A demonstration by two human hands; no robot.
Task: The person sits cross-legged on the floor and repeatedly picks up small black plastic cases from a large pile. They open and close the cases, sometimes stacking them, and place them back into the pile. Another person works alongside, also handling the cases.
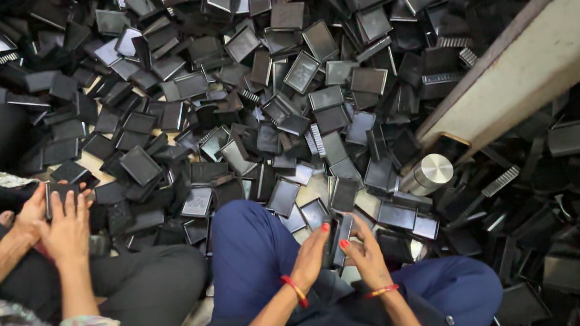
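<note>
Soft, even light falls from above; the black plastic trays [326,95] catch pale sheen, the metal cylinder [431,172] glints. Corners darken, edges bend outward slightly, and far pieces blur.

We see a small black plastic tray [339,239] — flat, rectangular, with a raised rim — held tilted on edge above the lap. It is pinched between the left hand [312,254] and the right hand [366,253], one at each long side, and it sits just short of the heap of like pieces on the floor.
</note>
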